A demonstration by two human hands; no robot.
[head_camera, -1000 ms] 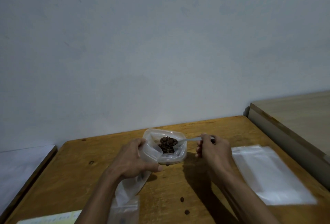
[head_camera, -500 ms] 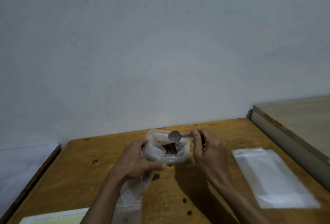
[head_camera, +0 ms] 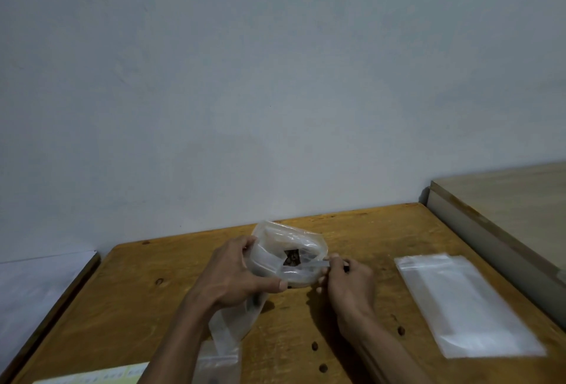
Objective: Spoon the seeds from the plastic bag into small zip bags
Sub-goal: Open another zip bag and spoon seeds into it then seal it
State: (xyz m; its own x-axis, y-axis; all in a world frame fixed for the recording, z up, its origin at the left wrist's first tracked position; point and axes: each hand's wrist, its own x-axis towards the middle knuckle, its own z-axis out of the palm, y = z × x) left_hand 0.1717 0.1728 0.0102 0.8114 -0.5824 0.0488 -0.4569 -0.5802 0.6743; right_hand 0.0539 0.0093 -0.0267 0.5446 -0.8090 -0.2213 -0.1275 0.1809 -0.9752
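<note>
A clear plastic bag (head_camera: 277, 250) with dark brown seeds (head_camera: 291, 257) inside stands on the wooden table (head_camera: 147, 307). My left hand (head_camera: 232, 276) grips the bag's left side and front, thumb across its lower edge. My right hand (head_camera: 349, 282) pinches the handle of a small pale spoon (head_camera: 312, 265), whose bowl end reaches into the bag's mouth towards the seeds. A small clear zip bag (head_camera: 226, 331) hangs down from under my left hand, and another zip bag (head_camera: 219, 367) lies below it at the table's near edge.
A stack of flat clear zip bags (head_camera: 468, 304) lies on the right of the table. Loose seeds (head_camera: 314, 346) are scattered near the front. A pale sheet (head_camera: 95, 377) sits at the near left edge. A lighter wooden surface (head_camera: 520, 200) adjoins on the right.
The spoon has gone from held over the bag's far rim to dipped low into the bag. My right hand has dropped and moved right. The left hand keeps its grip.
</note>
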